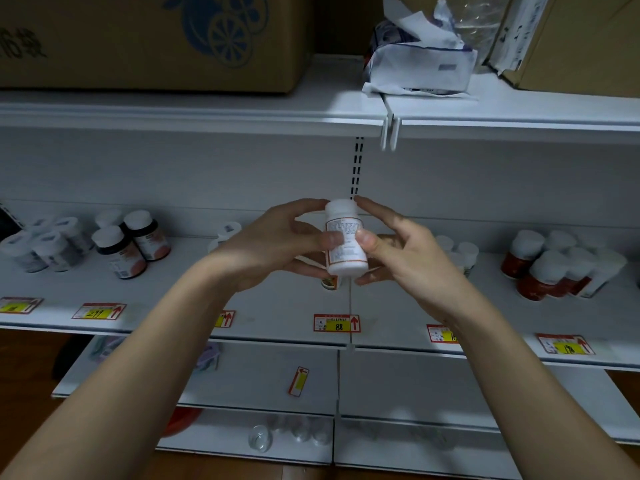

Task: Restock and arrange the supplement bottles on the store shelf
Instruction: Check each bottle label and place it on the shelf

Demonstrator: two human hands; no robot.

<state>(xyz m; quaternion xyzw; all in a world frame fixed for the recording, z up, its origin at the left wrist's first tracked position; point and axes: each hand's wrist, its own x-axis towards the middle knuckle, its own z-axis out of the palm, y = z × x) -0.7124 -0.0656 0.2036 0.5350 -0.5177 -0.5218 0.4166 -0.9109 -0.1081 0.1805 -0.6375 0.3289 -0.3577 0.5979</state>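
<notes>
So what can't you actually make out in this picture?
- Label text on the white bottle: too small and blurred, with thumbs over part of it.
- Small bottle behind it: mostly hidden by the held bottle and left hand.
- Price tag: partly covered by the right forearm.
- Cardboard box: cut off by the top edge.

white bottle [346,242] between both hands

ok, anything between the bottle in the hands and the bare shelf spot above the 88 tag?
Nearly clear. Both hands hold the white bottle upright above the shelf. One small bottle stands right below it, partly hidden; the spot beside that is bare down to the 88 price tag.
</notes>
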